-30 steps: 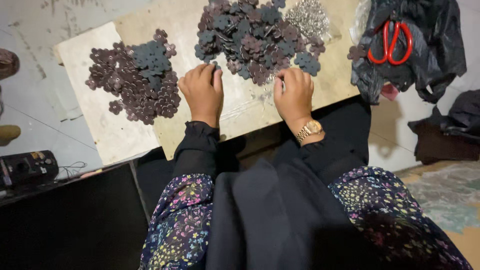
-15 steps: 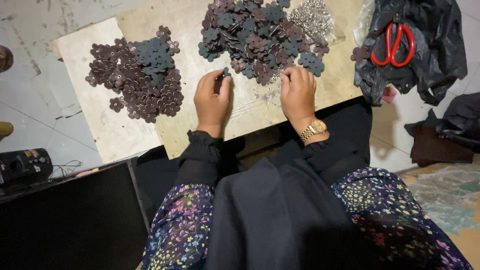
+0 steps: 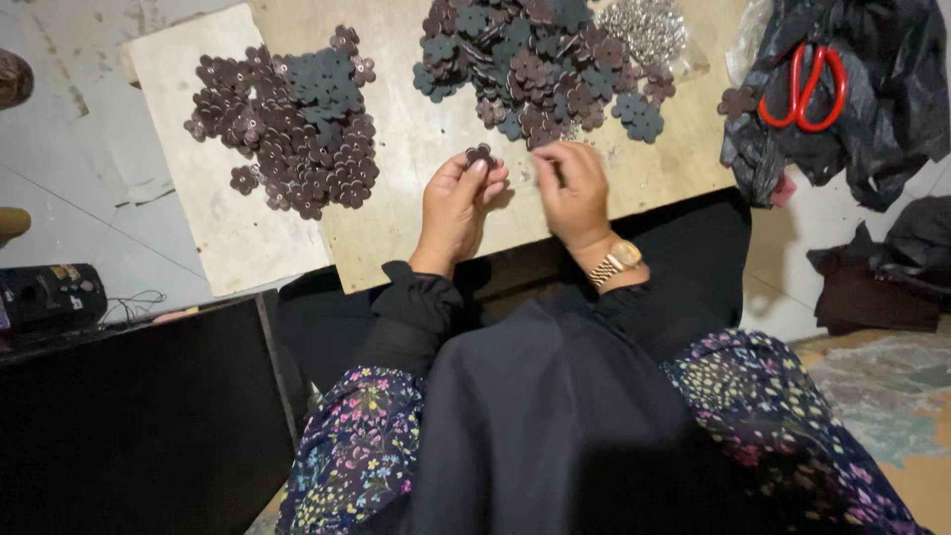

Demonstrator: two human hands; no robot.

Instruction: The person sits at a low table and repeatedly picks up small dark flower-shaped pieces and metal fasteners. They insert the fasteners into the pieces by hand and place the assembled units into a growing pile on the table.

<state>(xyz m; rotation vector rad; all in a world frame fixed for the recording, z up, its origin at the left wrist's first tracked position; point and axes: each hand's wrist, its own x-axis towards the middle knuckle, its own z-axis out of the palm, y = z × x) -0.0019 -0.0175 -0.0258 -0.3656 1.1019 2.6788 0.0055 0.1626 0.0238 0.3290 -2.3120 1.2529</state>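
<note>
Sitting at one board [image 3: 396, 238]. Left hand [image 3: 454, 213] pinching one brown flower [image 3: 479, 156] at its fingertips, just above the board; right hand [image 3: 573, 193] curling beside it, grip impossible to tell. Beyond, lying in two heaps [image 3: 292, 119], too many flowers to count; farther right, resting on a black bag [image 3: 892, 99], one pair of red scissors [image 3: 807, 84].

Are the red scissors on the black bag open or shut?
Shut, as far as shows: the red scissors lie flat on the black plastic bag with both handle loops pressed side by side; the blades are not clearly visible.
</note>
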